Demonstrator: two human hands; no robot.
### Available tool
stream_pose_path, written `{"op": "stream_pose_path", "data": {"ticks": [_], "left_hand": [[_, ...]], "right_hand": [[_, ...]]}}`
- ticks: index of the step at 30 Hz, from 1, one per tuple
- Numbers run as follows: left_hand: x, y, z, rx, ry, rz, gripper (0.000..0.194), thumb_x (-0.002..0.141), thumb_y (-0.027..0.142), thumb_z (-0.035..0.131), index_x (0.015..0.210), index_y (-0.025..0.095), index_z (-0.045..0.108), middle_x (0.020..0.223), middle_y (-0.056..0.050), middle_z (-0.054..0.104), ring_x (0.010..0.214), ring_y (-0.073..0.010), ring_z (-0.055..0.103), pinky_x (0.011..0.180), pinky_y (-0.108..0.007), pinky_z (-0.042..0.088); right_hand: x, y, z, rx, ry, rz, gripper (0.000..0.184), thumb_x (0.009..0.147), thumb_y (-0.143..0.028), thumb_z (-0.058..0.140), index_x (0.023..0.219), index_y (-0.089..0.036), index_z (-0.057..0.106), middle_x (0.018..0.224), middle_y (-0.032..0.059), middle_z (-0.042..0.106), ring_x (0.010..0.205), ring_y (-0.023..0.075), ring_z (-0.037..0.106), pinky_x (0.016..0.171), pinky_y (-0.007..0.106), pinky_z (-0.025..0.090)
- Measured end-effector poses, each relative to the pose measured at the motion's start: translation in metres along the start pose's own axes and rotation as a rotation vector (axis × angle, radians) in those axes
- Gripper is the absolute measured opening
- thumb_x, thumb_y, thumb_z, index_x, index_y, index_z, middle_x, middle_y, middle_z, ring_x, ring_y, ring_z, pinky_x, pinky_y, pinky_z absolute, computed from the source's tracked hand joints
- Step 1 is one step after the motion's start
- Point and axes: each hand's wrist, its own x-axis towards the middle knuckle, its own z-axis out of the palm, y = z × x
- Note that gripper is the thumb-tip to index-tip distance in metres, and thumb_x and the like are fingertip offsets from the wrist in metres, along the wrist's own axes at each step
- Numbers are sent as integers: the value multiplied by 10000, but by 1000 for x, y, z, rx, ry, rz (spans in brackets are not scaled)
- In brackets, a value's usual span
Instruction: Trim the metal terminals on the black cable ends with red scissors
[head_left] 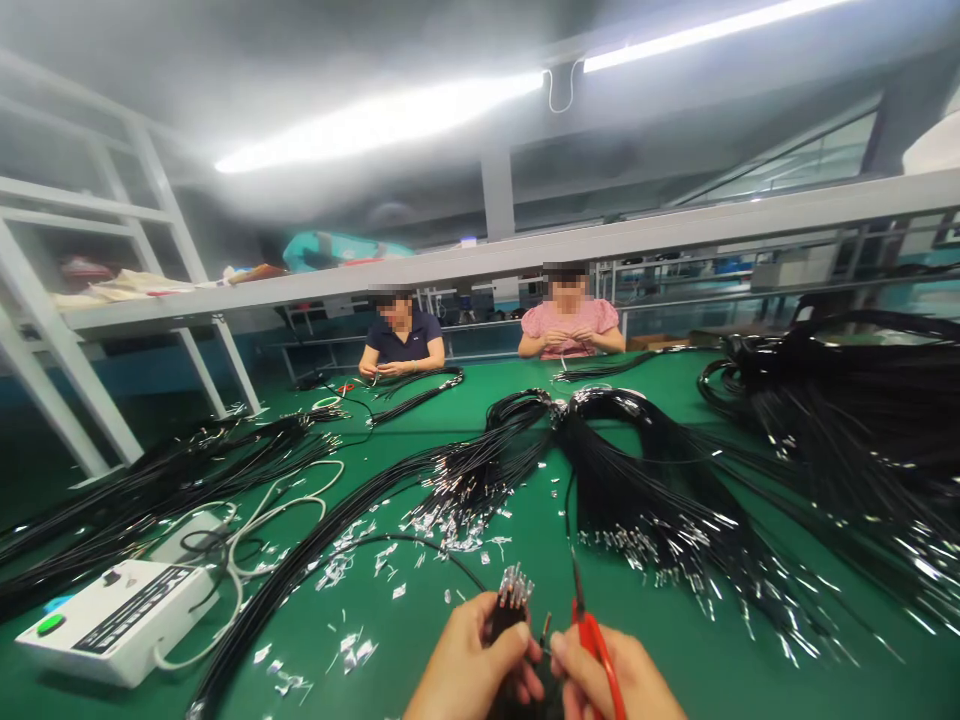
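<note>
My left hand [472, 655] is wrapped round a bundle of black cables [514, 588], with their silvery bare ends sticking up above the thumb. Red-handled scissors [598, 650] rest in my right hand [630, 670], dark blades pointing up and away. The thumb and fingertips of that hand are close beside a single cable end [546, 628] next to the bundle; whether they touch it I cannot tell. Just beyond my hands, small silvery scraps [390, 560] lie scattered over the green tabletop [420, 660].
Large bundles of black cables [645, 480] spread across the middle and right. On the left are more cables [247, 450] and a white control box [120, 620] with a green button and grey cord. Two people [403, 345] sit opposite, below a raised shelf [525, 250].
</note>
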Motion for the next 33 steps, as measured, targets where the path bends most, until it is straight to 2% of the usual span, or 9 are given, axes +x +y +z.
{"op": "stream_pose_path", "data": {"ticks": [2, 7, 14, 18, 21, 26, 29, 33], "left_hand": [[0, 0, 1, 22, -20, -22, 233, 674, 328, 574, 722, 138, 447, 596, -3, 574, 437, -90, 547, 435, -201, 388], [1, -5, 5, 158, -7, -56, 176, 682, 302, 532, 697, 133, 485, 469, 36, 509, 310, -35, 395, 317, -156, 258], [-2, 0, 12, 104, -82, -47, 259, 641, 370, 598, 596, 123, 533, 436, 34, 482, 322, -22, 327, 317, -163, 186], [-5, 2, 9, 0, -184, -62, 335, 644, 435, 606, 632, 104, 561, 470, 28, 478, 343, -18, 318, 331, -163, 173], [-5, 1, 4, 36, -134, -45, 310, 670, 415, 599, 612, 118, 531, 461, 33, 481, 321, -15, 321, 325, -162, 187], [-1, -2, 0, 47, -43, -28, 315, 629, 401, 648, 722, 137, 504, 490, 45, 510, 341, -35, 405, 327, -149, 251], [0, -5, 1, 106, -41, -34, 345, 608, 430, 657, 707, 142, 495, 422, 72, 459, 333, -44, 399, 322, -149, 268], [2, -9, 3, 152, -36, -22, 367, 632, 483, 617, 680, 143, 488, 485, 40, 501, 332, -34, 392, 318, -153, 261]], "right_hand": [[4, 1, -2, 24, 31, -46, 427, 694, -588, 506, 635, -165, 499, 392, -40, 517, 254, 35, 384, 289, 151, 205], [3, -3, -7, 123, 72, -94, 418, 678, -546, 557, 786, -143, 522, 477, -21, 578, 260, 36, 431, 282, 142, 211], [-3, -12, -4, 138, -19, -134, 281, 747, -414, 541, 717, -136, 525, 430, -32, 550, 272, 26, 401, 295, 132, 234], [-7, -20, -4, 135, -155, -125, 201, 779, -313, 502, 702, -129, 529, 444, -6, 579, 290, 21, 398, 306, 125, 239], [-6, -20, -8, 167, -142, -144, 216, 785, -339, 502, 749, -128, 530, 476, -11, 585, 303, 24, 420, 311, 128, 234], [1, -16, -12, 140, 13, -156, 305, 781, -431, 506, 821, -129, 520, 503, -20, 587, 292, 24, 431, 312, 139, 217], [3, -12, -11, 83, -10, -144, 349, 757, -486, 515, 772, -138, 504, 488, -18, 583, 274, 27, 421, 289, 135, 217], [2, -8, -9, 68, -9, -167, 339, 744, -481, 535, 729, -143, 512, 470, -33, 563, 278, 22, 416, 286, 122, 229]]}}
